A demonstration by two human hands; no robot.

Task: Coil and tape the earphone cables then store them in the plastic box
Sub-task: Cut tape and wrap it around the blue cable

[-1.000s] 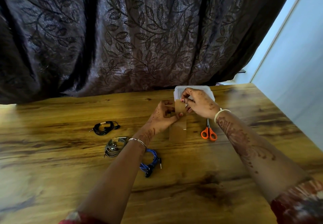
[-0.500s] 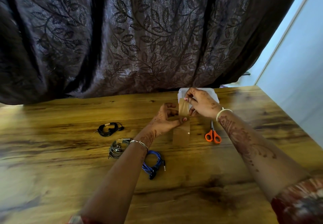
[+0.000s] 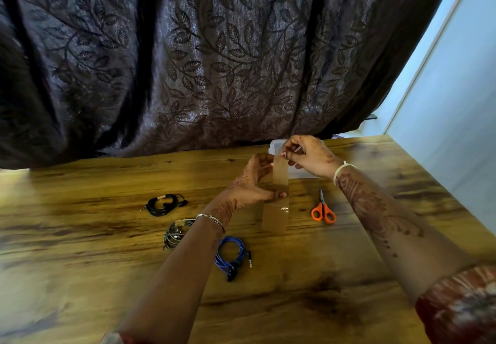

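Note:
Both hands hold a strip of brown tape (image 3: 279, 177) stretched upright above the table. My right hand (image 3: 308, 155) pinches its top end; my left hand (image 3: 252, 185) grips it lower down, and the tape roll (image 3: 275, 218) hangs below that hand. Three coiled earphones lie on the table at left: a black one (image 3: 163, 204), a grey one (image 3: 177, 233) partly hidden by my left forearm, and a blue one (image 3: 232, 257). The clear plastic box (image 3: 303, 173) sits behind my right hand, mostly hidden.
Orange-handled scissors (image 3: 323, 210) lie on the wooden table (image 3: 80, 263) just right of the tape. A dark leaf-patterned curtain (image 3: 214, 61) hangs along the table's far edge. A pale wall (image 3: 456, 102) runs close along the right side.
My right hand has lifted the tape's end up and away from my left hand, so a longer strip is now drawn out. The earphones and scissors have not moved.

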